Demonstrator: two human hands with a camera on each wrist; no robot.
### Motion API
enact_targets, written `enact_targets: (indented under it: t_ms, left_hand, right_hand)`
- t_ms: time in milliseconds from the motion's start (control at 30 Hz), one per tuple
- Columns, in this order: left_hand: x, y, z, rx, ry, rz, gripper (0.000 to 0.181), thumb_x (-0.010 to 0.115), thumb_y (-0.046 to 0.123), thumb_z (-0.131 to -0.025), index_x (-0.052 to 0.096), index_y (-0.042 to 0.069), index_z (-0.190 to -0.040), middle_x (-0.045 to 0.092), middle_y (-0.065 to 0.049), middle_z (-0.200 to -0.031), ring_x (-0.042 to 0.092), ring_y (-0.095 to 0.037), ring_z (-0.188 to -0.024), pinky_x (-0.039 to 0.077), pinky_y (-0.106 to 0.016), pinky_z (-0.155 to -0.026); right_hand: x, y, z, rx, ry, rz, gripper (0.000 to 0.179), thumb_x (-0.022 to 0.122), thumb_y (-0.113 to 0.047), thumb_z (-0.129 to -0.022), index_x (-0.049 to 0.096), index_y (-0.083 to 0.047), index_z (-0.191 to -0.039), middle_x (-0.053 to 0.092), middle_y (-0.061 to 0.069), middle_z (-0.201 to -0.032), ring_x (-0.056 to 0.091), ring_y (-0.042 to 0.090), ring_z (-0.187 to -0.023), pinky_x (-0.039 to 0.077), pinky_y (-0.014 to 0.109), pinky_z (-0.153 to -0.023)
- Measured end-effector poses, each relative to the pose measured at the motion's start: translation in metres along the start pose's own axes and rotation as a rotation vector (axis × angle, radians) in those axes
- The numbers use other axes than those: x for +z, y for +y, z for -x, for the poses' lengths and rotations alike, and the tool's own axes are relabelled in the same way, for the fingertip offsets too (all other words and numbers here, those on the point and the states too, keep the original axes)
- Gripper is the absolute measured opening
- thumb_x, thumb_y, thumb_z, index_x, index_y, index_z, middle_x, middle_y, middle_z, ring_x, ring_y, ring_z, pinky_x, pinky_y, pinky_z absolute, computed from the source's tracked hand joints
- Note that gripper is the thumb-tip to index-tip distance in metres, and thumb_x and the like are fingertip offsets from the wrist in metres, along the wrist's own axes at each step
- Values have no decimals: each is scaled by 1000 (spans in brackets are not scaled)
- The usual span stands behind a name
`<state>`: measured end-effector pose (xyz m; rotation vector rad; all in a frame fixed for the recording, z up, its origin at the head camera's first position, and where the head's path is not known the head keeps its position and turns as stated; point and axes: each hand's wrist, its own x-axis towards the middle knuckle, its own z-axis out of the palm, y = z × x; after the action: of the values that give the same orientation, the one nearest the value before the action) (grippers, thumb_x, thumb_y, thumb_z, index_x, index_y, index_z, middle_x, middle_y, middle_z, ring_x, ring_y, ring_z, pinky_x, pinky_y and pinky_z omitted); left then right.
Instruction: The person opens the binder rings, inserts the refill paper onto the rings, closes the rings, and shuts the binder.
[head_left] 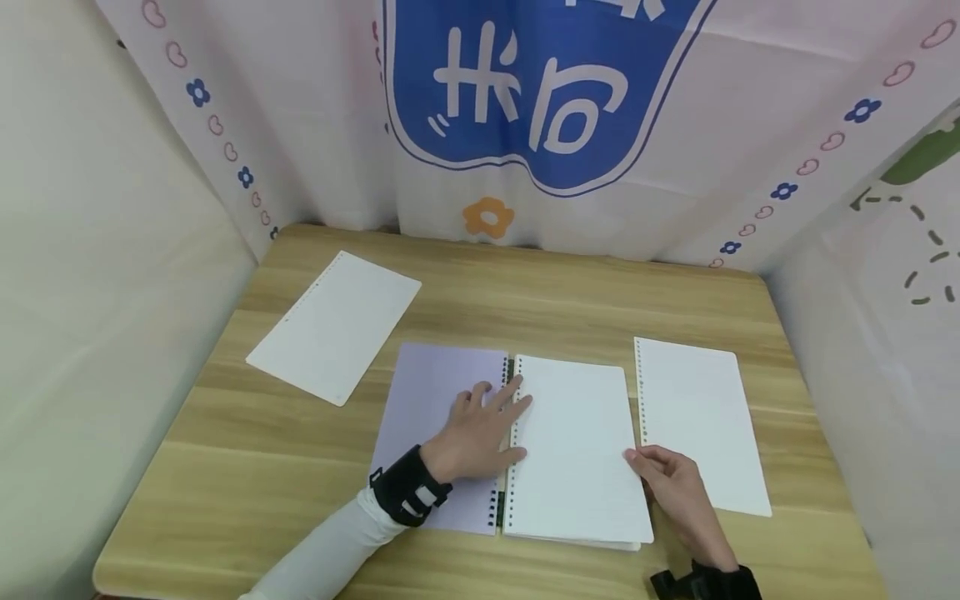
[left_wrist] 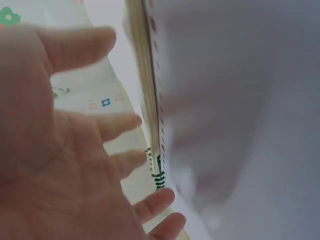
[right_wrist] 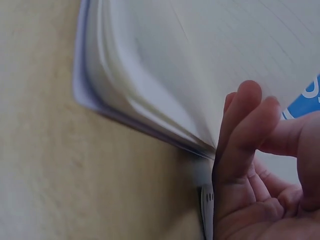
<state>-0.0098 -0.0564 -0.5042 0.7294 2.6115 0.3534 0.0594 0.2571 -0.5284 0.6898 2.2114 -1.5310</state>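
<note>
A lavender notebook cover lies spread on the table, with a stack of white hole-punched pages to its right. My left hand reaches across the binder strip with spread fingers, its fingertips at the punched left edge of the stack. In the left wrist view, the fingers are extended beside the row of holes. At the stack's right edge, my right hand pinches the page edge between thumb and curled fingers. The right wrist view shows page corners curving up from the cover beside that hand.
One loose punched sheet lies at an angle at the back left. Another loose sheet lies right of the stack, partly behind my right hand. A printed curtain hangs along the back edge of the wooden table.
</note>
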Motion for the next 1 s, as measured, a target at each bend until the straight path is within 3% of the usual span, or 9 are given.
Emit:
enact_targets:
  t_ms: [100,300,700,833,1000]
  left_hand:
    - [2,0,10,41,-41,15,82,67,54,-101,34,23,-169,13,-5,-181,25,-45,-157,29,-68,-121]
    - [4,0,21,100,-62,49,85,72,55,-98,35,25,-169,14,-4,-181,24,-43,-158,27,-68,-122]
    - [4,-4,29,114,-68,66,82,71,52,-99,35,26,-168,11,-4,-181,22,-44,-159,25,-69,-123]
    - [4,-4,29,108,-83,48,84,74,50,-98,34,28,-169,8,-1,-182,20,-42,-160,24,-68,-124]
    - [5,-5,30,98,-117,39,102,82,58,-87,30,32,-170,3,3,-182,17,-41,-161,20,-67,-126]
  right_hand:
    - [-2,1,3,17,-6,-8,45,70,-34,-105,68,3,-130,80,1,-93,68,14,-77,56,26,-68]
    - [-6,1,4,3,-22,-17,41,69,-32,-106,69,2,-127,77,0,-83,62,14,-70,54,25,-63]
    - [-6,-1,5,-22,-48,9,36,70,-25,-106,69,5,-125,77,3,-85,63,15,-70,56,26,-62]
    - [-9,2,4,-50,-58,23,34,71,-24,-105,69,4,-125,72,4,-77,57,12,-60,50,25,-54]
    - [-12,5,3,-67,-78,32,33,71,-25,-105,69,2,-124,64,3,-69,47,10,-51,41,24,-47]
